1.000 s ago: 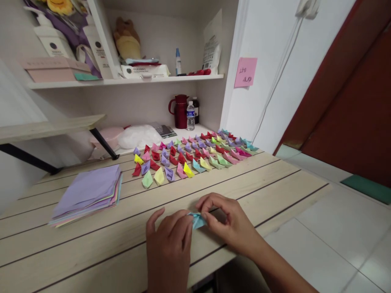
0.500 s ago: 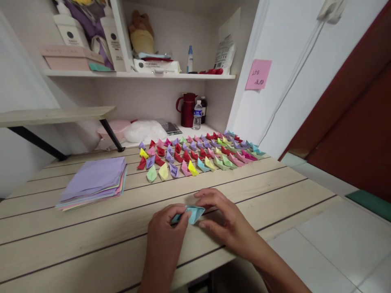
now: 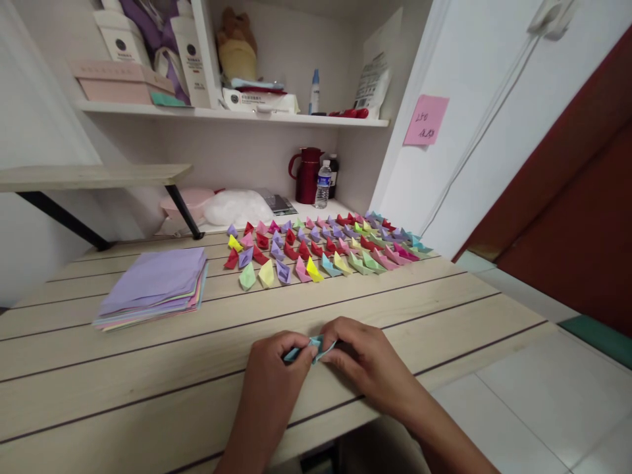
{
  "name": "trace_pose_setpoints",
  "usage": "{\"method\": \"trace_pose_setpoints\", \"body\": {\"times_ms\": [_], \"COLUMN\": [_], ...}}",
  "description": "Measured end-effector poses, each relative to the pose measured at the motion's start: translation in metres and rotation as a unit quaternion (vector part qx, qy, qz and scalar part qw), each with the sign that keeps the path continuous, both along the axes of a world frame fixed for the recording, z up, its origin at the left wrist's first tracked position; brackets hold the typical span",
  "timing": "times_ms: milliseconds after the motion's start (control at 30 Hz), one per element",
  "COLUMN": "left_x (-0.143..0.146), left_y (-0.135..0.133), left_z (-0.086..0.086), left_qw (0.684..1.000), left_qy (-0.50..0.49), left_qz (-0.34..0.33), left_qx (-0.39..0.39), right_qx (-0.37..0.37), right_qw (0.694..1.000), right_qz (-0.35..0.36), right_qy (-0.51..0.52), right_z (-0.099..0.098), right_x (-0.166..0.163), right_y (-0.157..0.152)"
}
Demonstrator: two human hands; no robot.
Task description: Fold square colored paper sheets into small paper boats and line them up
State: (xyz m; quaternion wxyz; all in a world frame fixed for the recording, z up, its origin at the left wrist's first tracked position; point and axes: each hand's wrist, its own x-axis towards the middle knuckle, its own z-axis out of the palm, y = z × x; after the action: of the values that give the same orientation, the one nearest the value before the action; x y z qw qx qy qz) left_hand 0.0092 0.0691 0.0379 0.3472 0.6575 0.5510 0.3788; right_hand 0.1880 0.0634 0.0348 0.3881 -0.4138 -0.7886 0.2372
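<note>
A small light-blue folded paper piece (image 3: 313, 347) sits between my two hands just above the wooden table (image 3: 148, 368). My left hand (image 3: 276, 372) pinches its left end with closed fingers. My right hand (image 3: 363, 362) pinches its right end, fingers curled over it. Most of the paper is hidden by my fingertips. Farther back on the table lie rows of several finished paper boats (image 3: 320, 247) in red, purple, pink, yellow, green and blue. A stack of coloured square paper sheets (image 3: 155, 286), purple on top, lies at the left.
Behind the table a white shelf holds a red jug (image 3: 309, 174), a water bottle (image 3: 322, 184), a white plastic bag (image 3: 237, 207) and a pink bowl (image 3: 190, 201). A pink sticky note (image 3: 425, 120) hangs on the wall. The table's front edge drops to a tiled floor (image 3: 533, 401).
Both hands have drawn closer together over the blue paper, squeezing it narrower. The view has tilted and shifted slightly, so the boats and the paper stack appear a little farther right and higher.
</note>
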Motion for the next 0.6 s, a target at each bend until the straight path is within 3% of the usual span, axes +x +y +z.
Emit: {"method": "trace_pose_setpoints", "body": {"times_ms": [133,367,600], "left_x": [0.0004,-0.0027,-0.0001], "left_y": [-0.0013,-0.004,-0.0006], "left_z": [0.0017,0.0075,-0.0018], "left_qw": [1.0,0.998,0.997], "left_qy": [0.005,0.006,0.024], "left_qz": [-0.019,-0.048,-0.031], "left_qx": [0.007,0.04,0.069], "right_qx": [-0.051,-0.077,-0.089], "right_qw": [0.999,0.996,0.995], "right_qz": [-0.014,-0.026,-0.019], "right_qy": [0.005,0.031,0.044], "right_z": [0.0039,0.006,0.0059], "right_x": [0.0009,0.0014,0.0026], "right_y": [-0.002,-0.004,-0.0047]}}
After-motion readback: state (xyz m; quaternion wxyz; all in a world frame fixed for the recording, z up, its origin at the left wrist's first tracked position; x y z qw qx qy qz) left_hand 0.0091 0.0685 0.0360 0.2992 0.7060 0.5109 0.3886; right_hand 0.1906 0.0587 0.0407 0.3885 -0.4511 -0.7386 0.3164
